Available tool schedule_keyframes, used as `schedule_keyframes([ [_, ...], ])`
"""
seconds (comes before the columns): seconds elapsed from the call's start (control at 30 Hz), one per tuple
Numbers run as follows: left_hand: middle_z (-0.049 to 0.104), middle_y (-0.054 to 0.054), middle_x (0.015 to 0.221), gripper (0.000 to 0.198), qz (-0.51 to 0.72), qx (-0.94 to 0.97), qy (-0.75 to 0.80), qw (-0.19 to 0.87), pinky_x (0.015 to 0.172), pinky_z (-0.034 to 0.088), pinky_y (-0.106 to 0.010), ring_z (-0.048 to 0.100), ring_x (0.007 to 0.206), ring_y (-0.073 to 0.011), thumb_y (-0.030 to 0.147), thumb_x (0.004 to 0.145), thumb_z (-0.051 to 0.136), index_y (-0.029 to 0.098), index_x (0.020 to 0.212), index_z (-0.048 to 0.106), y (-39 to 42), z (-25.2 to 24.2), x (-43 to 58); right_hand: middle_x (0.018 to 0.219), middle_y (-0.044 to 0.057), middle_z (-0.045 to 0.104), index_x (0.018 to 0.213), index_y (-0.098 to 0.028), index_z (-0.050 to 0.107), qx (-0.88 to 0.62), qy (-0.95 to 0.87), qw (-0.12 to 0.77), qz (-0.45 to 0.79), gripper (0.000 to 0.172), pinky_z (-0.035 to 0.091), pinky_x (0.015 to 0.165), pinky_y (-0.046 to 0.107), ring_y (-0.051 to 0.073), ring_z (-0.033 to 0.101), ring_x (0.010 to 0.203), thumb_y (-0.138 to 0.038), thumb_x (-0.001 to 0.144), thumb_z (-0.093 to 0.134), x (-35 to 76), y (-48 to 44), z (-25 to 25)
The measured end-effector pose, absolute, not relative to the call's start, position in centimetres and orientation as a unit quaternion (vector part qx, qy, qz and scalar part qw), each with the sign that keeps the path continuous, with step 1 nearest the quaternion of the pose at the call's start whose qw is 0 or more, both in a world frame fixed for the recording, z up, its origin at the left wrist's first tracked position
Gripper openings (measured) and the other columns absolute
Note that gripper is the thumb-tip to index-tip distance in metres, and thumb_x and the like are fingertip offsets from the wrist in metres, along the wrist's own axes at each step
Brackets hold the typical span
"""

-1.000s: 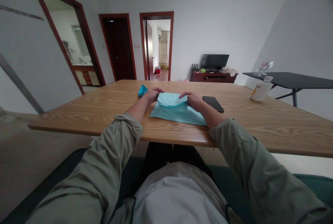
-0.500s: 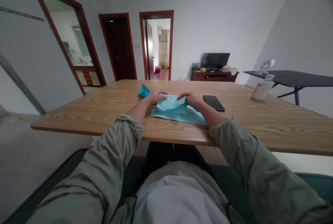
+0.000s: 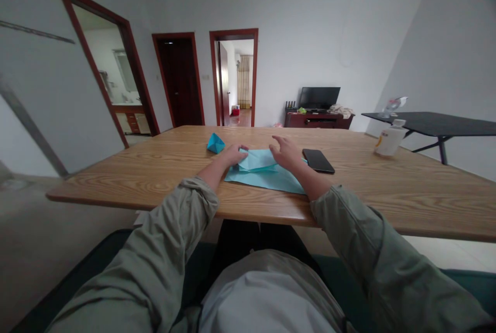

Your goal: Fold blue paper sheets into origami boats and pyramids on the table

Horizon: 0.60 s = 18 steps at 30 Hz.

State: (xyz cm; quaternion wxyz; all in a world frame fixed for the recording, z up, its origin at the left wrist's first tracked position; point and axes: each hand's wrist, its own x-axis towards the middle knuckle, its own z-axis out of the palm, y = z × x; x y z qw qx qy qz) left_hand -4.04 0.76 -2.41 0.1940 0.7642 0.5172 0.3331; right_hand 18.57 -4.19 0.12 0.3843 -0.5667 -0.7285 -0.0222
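A light-blue folded paper (image 3: 258, 162) lies over a larger light-blue sheet (image 3: 267, 180) on the wooden table. At its left edge, my left hand (image 3: 233, 155) grips the folded paper between thumb and fingers. My right hand (image 3: 287, 153) is open at the paper's right side, its index finger stretched forward and raised, the thumb close to the paper's upper right edge. Whether that thumb touches the paper I cannot tell. Beyond my left hand sits a small darker-blue folded paper shape (image 3: 215, 143). Part of the sheet's right end is hidden by my right forearm.
A black phone (image 3: 318, 161) lies just right of my right hand. Farther right on the wooden table (image 3: 155, 178) stands a white bottle (image 3: 389, 139). Behind it is a black table (image 3: 437, 122) with a clear plastic item on top. A television (image 3: 320, 98) stands by the far wall.
My right hand has loosened from the folded paper and its index finger now points forward. The folded paper lies flatter. My view has tilted up slightly.
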Motion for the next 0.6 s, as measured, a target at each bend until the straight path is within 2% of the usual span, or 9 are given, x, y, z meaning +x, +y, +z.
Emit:
schedule_keyframes([
  [0.07,0.069,-0.007,0.100,0.036,0.295,0.787,0.520,0.150,0.073,0.050,-0.025,0.064,0.085,-0.0189,0.029,0.074,0.064,0.017,0.108,0.067,0.5,-2.5,-3.3,0.133,0.013,0.055,0.134,-0.019,0.051,-0.548,-0.759,0.344,-0.067,0.050,0.033,0.105,0.043,0.029,0.049,0.122,-0.044,0.092,0.042,17.3,-4.8,0.1],
  [0.17,0.069,-0.008,0.104,0.031,0.260,0.820,0.502,0.088,0.085,0.049,-0.027,0.063,0.095,-0.0206,0.029,0.074,0.063,0.016,0.103,0.069,0.2,-2.6,-2.5,0.135,0.011,0.054,0.137,-0.020,0.049,-0.535,-0.798,0.270,-0.069,0.053,0.029,0.107,0.045,0.030,0.048,0.124,-0.048,0.094,0.038,15.3,-5.2,-0.3],
  [0.3,0.072,-0.006,0.101,0.027,0.218,0.853,0.471,0.058,0.086,0.048,-0.025,0.064,0.094,-0.0196,0.027,0.076,0.060,0.017,0.098,0.071,0.1,-2.4,-2.6,0.139,0.007,0.052,0.144,-0.023,0.039,-0.497,-0.850,0.172,0.038,0.054,0.034,0.106,0.036,0.024,0.049,0.126,-0.048,0.097,0.028,14.3,-4.6,-1.5],
  [0.37,0.073,-0.005,0.098,0.026,0.201,0.855,0.475,0.057,0.083,0.048,-0.024,0.064,0.091,-0.0187,0.028,0.077,0.059,0.019,0.097,0.073,0.2,-2.5,-3.0,0.140,0.007,0.051,0.144,-0.025,0.040,-0.489,-0.860,0.125,0.072,0.053,0.035,0.106,0.036,0.023,0.048,0.127,-0.047,0.098,0.026,14.6,-4.0,-2.1],
  [0.47,0.073,-0.004,0.095,0.026,0.186,0.855,0.480,0.062,0.081,0.048,-0.023,0.065,0.087,-0.0180,0.028,0.079,0.057,0.019,0.096,0.074,0.4,-2.8,-3.6,0.146,0.011,0.043,0.141,-0.023,0.044,-0.519,-0.851,0.056,0.066,0.054,0.032,0.108,0.044,0.029,0.041,0.133,-0.049,0.097,0.029,15.6,-3.2,-2.6],
  [0.6,0.071,-0.005,0.096,0.023,0.197,0.847,0.486,0.085,0.082,0.048,-0.026,0.064,0.086,-0.0181,0.022,0.076,0.060,0.018,0.094,0.073,-0.4,-1.8,-3.9,0.154,0.013,0.026,0.148,-0.022,0.032,-0.564,-0.824,0.002,0.056,0.063,0.025,0.108,0.059,0.036,0.025,0.140,-0.054,0.094,0.029,16.4,-2.6,-3.0],
])
